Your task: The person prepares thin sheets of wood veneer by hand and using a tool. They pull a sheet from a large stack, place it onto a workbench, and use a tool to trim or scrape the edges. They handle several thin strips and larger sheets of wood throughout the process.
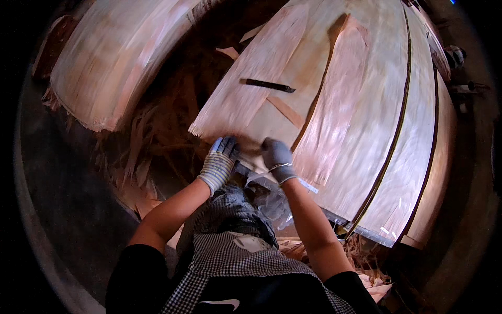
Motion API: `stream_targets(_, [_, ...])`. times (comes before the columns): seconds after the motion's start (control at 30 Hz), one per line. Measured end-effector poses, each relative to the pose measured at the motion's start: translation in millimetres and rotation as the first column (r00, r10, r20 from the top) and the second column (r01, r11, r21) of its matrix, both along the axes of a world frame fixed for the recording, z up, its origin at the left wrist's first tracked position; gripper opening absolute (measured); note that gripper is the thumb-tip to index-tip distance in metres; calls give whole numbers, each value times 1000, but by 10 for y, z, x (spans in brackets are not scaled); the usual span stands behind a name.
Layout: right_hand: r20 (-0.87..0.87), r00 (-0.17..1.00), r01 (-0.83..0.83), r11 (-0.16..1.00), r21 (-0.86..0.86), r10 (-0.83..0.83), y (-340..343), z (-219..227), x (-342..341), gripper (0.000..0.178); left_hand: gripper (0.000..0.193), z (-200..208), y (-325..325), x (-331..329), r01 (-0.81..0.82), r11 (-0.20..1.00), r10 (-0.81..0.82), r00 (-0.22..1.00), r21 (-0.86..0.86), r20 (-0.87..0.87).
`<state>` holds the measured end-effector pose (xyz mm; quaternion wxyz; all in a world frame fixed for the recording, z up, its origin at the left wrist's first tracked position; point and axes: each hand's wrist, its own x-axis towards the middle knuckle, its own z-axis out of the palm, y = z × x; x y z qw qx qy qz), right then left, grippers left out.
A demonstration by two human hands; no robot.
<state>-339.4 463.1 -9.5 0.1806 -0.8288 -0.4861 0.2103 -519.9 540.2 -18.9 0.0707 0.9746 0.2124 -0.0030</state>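
Both hands wear knitted work gloves at the near end of a stack of pale wood veneer sheets [381,131]. My left hand [220,161], in a striped glove, lies with its fingers stretched out by the near edge of a pinkish veneer strip [251,73]. My right hand [277,157], in a grey glove, is closed and slightly blurred over the near edge; whatever it may hold is hidden. Farther up the same strip rests a narrow dark bar-shaped tool [267,85], touched by neither hand. A small veneer scrap [286,111] lies just nearer than the tool.
Another pinkish veneer strip [340,104] lies right of my hands. A second veneer stack [120,57] stands at the far left, with torn veneer scraps [138,141] in the gap between stacks. Crumpled clear plastic [272,201] hangs by the near edge. Dark straps run along the right side.
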Motion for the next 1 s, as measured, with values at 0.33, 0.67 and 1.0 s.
stream_targets(0.33, [-349, 935, 68, 998, -3, -65, 467, 17, 688, 18, 48, -123, 581, 1026, 93, 992, -83, 990, -86, 117])
stream_targets(0.67, [-305, 891, 256, 928, -272, -336, 1694, 89, 2500, 30, 58, 79, 1800, 2814, 215, 963, -130, 898, -161, 420])
stream_targets(1.0, [-529, 643, 549, 815, -184, -553, 1857, 438, 3509, 19, 36, 279, 2565, 3472, 87, 960, -31, 978, -266, 208])
